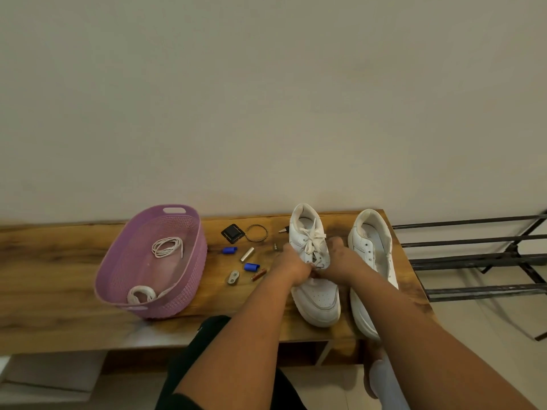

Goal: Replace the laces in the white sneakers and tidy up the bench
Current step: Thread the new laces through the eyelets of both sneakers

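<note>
Two white sneakers stand on the wooden bench (59, 253), toes toward me. The left sneaker (318, 300) carries a white lace (312, 236) tied loosely near its tongue. The right sneaker (371, 244) shows bare eyelets with no lace. My left hand (291, 266) and my right hand (340, 261) meet over the lower eyelets of the left sneaker, fingers curled and pinching the lace there. The fingertips are partly hidden.
A purple basket (118, 261) at the left holds a coiled white lace (167, 247) and another bundled lace (142, 294). Small clutter lies between basket and shoes: a black square piece (233, 233), a ring (256, 232), blue caps (230, 250), a metal cylinder (247, 254). A black rack (473, 258) stands right.
</note>
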